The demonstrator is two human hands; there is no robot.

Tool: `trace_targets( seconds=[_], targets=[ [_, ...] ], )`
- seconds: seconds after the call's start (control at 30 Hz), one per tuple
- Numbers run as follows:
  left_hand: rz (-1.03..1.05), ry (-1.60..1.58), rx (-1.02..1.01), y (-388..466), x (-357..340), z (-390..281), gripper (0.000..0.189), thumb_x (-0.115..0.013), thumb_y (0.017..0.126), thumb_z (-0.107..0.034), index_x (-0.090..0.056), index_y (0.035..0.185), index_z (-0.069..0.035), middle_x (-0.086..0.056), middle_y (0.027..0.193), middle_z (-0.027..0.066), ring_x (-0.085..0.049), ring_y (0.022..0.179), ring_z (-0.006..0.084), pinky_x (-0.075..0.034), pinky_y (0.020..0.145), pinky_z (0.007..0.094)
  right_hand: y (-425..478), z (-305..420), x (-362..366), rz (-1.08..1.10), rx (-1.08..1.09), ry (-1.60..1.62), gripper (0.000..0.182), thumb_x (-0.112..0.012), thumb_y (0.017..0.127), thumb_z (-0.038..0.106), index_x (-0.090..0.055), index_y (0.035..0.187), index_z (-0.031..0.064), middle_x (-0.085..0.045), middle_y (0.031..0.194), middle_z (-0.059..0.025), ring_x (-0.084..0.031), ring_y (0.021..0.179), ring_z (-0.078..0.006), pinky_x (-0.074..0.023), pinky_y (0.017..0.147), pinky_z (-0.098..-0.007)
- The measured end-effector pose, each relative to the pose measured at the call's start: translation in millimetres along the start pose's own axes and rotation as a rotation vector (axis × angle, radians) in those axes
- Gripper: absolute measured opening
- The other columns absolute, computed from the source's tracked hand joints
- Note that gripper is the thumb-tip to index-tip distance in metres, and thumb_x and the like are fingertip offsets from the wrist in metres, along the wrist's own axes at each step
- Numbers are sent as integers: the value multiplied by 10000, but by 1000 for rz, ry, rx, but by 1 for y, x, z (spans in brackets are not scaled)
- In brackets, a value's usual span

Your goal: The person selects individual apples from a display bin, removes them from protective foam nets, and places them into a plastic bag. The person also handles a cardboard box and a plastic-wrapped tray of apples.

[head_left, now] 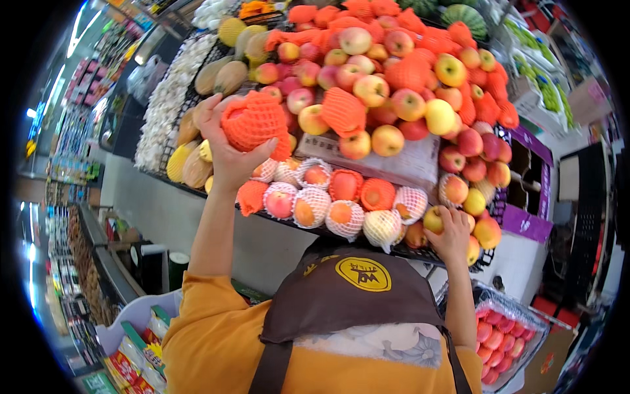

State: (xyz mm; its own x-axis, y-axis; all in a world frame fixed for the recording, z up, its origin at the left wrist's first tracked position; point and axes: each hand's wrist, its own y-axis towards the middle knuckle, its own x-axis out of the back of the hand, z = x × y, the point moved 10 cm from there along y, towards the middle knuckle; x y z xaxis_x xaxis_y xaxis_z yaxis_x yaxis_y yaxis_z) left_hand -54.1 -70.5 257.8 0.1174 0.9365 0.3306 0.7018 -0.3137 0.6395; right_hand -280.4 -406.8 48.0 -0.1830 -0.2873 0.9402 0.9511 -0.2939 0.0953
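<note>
My left hand (227, 147) grips an apple in an orange foam net (255, 123), lifted above the left part of the display. At the front right corner, my right hand (452, 235) has its fingers on a yellowish apple (433, 219); whether it grips or only touches it is unclear. Between the hands runs a front row of fruit in white foam nets (312, 207) and orange foam nets (378, 194). Behind that row lies a cardboard box (369, 155) with bare apples (355, 144) resting against and over it. A large heap of apples (371, 90) rises farther back.
Tan melons (231, 78) and a bed of garlic bulbs (165, 103) lie to the left. A purple carton (527, 225) stands at right, below green grapes (546, 93). Watermelons (463, 20) sit at the back. A crate of red fruit (502, 340) is low on the right.
</note>
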Motion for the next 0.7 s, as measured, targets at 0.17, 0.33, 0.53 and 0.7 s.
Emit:
trace_targets(
  seconds=[0.17,0.33,0.53,0.7],
  targets=[
    [-66,224,-164,-26,41,-13,806,-792,606,-59,-299,1245,-66,-440,1183,109,-493,1125,256,-444,934,407,-4,9,-2,-29,-8,9,545,-744,634,166,-538,1133,83,-503,1182,-155,-474,1080,-350,-399,921,-433],
    [78,160,-400,-65,26,-25,691,-865,558,-126,-418,1085,-131,-478,1165,105,-515,1102,357,-453,892,488,32,108,39,20,-82,791,473,-702,744,119,-519,1172,39,-537,1145,-111,-547,989,-228,-439,845,-340],
    [113,-42,-525,-80,17,-5,604,-820,646,-155,-399,1078,-161,-375,1281,204,-460,1153,456,-428,942,562,89,317,4,511,72,1855,744,-712,778,262,-304,1377,92,-413,1320,-107,-439,1208,-240,-397,976,-351],
    [319,-4,-433,-89,36,26,648,-781,687,-194,-393,1206,-183,-320,1365,225,-396,1234,450,-306,1027,585,101,358,-44,594,-188,1854,743,-775,692,116,-376,1318,66,-467,1274,-100,-461,1192,-210,-400,990,-352]
  ],
)
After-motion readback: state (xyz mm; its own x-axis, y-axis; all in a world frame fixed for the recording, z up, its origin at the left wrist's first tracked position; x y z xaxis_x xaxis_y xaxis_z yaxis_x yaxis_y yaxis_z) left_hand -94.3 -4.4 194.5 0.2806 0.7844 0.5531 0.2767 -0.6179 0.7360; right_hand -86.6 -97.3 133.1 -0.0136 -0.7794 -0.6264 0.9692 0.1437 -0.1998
